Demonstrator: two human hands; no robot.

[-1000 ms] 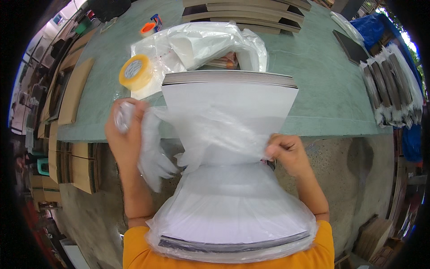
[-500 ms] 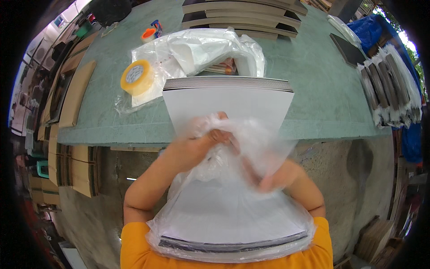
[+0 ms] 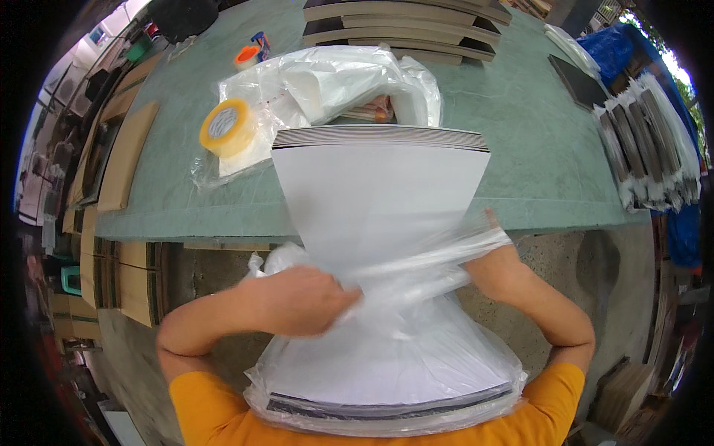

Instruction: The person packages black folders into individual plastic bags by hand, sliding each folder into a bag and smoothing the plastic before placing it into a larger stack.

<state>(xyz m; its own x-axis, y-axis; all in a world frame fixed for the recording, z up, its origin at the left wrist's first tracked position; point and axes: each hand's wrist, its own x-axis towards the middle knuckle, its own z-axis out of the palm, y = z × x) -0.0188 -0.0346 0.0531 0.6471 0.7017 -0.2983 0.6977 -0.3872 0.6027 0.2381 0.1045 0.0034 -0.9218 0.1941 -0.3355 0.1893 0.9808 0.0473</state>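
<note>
A clear plastic bag is pulled sideways between my hands. My left hand, slightly blurred, is closed on its gathered film, with a puff of plastic beyond the knuckles. At the other end, my right hand grips the stretched plastic, fingertips up by the table edge. Close to my body, the bag's lower part covers a white panel with a dark strip along its near edge. Just beyond the bag, a stack of white panels rests at the table's front edge, its near end partly hidden by the plastic.
On the green table lie a roll of clear yellowish tape, crumpled plastic bags and an orange tape roll. Boards are stacked at the back. Plastic-wrapped dark pieces stand at right. Cardboard leans at left.
My hands have moved apart, the left toward my body and left, the right outward and up to the table edge. The bunched plastic between them is now drawn out into a band.
</note>
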